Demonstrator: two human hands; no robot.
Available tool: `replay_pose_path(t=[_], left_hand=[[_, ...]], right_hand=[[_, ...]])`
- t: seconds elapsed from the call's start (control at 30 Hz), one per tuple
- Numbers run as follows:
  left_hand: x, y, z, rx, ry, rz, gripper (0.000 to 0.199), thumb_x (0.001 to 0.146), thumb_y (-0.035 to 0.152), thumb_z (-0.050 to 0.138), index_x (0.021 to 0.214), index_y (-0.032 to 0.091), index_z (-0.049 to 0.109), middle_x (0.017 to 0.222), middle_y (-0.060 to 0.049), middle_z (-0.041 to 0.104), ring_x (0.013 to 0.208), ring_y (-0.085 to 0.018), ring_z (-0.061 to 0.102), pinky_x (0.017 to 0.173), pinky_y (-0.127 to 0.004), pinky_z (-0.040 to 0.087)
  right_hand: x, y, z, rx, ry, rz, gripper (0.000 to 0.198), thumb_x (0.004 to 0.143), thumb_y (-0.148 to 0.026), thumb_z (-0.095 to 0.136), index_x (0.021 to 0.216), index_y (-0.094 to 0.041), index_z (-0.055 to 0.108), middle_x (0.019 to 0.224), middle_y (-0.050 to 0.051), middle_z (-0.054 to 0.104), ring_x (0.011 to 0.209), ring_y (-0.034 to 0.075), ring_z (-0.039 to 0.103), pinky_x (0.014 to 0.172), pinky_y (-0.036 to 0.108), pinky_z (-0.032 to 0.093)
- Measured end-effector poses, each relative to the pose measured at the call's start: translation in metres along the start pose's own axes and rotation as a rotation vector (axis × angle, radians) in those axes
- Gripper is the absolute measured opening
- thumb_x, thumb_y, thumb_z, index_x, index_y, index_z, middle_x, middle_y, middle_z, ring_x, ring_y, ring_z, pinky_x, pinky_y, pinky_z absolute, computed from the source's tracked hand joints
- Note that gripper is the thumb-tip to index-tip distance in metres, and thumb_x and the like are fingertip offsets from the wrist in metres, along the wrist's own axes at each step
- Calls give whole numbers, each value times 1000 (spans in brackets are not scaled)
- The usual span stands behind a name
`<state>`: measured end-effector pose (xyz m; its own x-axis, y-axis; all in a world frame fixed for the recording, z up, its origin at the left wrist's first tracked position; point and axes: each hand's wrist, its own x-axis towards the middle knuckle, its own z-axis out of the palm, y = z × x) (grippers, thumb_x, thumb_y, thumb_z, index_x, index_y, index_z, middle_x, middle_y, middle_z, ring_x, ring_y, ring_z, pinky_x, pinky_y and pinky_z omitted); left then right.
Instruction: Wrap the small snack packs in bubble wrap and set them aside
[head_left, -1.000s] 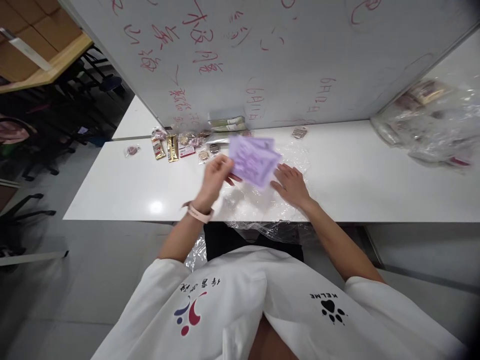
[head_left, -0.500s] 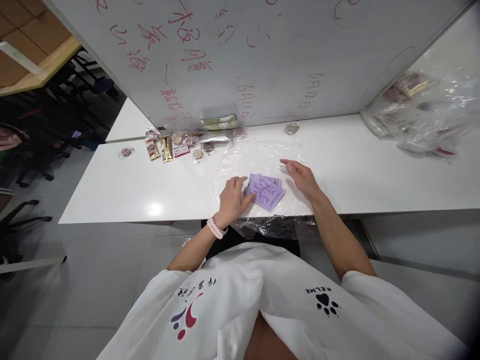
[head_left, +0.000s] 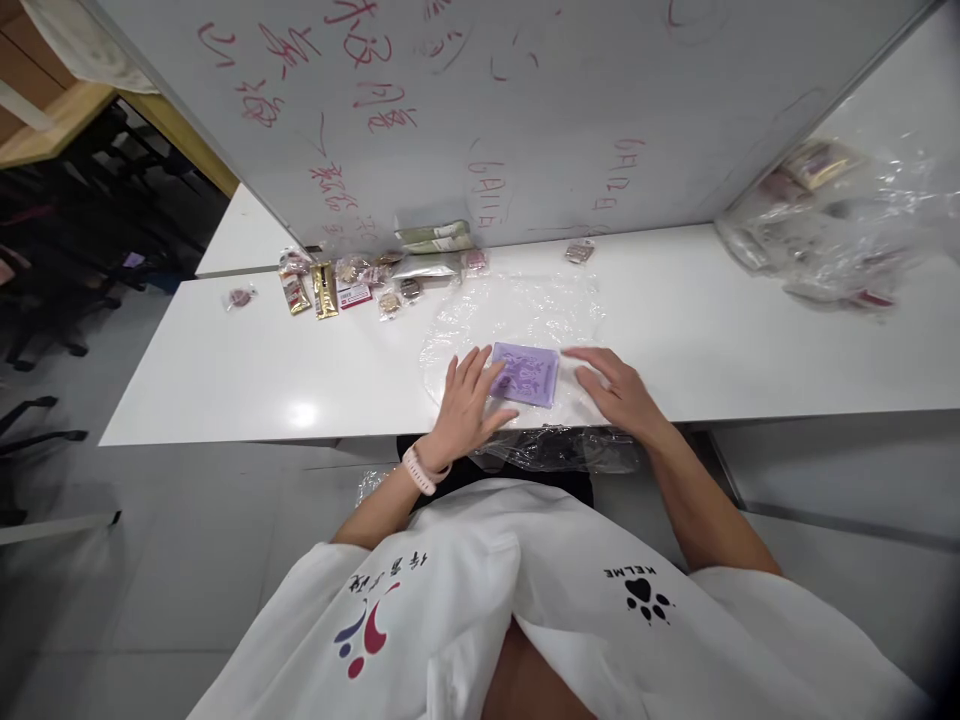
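Note:
Purple printed packets (head_left: 526,376) lie in a neat stack on a clear plastic sheet (head_left: 517,305) near the table's front edge. At the stack's left side is my left hand (head_left: 469,405), fingers spread, its fingertips at or very near the packets. My right hand (head_left: 619,390) hovers by the right side, open, with the index finger stretched toward the upper right corner. How many packets lie in the stack is hidden. Crumpled clear plastic (head_left: 532,448) hangs below the table edge between my arms.
Along the foot of the whiteboard (head_left: 570,120) stand small wrapped snacks (head_left: 352,270), gold sachets (head_left: 325,290), a silver pouch (head_left: 427,266) and a green packet (head_left: 435,236). One wrapped piece (head_left: 579,251) lies apart. A large clear bag (head_left: 832,230) with packets sits at the right.
The purple packets were fanned out and askew; now they lie squared together. My left hand has spread its fingers, and my right hand has come down closer to the stack.

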<state>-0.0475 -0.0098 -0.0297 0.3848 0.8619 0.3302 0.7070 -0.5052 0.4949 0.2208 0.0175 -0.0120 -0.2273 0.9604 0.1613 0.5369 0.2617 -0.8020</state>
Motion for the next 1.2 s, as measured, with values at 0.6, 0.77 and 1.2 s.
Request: replay_pose_path(t=[0.6,0.77,1.2], left_hand=[[-49,-3,-42,-1408,-281,-1085,39,87,38,59,55,16,56,57,-5,66,39,-8,52,39,-20,38],[5,-14,-55,-1348,-93,-965,39,96,39,43,77,16,69,96,-12,77,76,-17,73,69,-29,60],[36,-20,-9,-158,-379,-25,75,80,27,63,150,23,37,161,-12,33,152,-32,23,123,-58,18]], right_hand=[[-88,24,2,819,-60,569,40,82,-60,64,68,-24,54,78,4,66,62,17,60,55,33,53],[-17,29,-6,780,92,418,40,87,-64,54,79,-25,61,89,6,71,84,22,70,73,38,61],[7,16,35,-66,-72,-71,59,89,-57,59,143,-33,51,159,4,37,151,28,25,123,53,22]])
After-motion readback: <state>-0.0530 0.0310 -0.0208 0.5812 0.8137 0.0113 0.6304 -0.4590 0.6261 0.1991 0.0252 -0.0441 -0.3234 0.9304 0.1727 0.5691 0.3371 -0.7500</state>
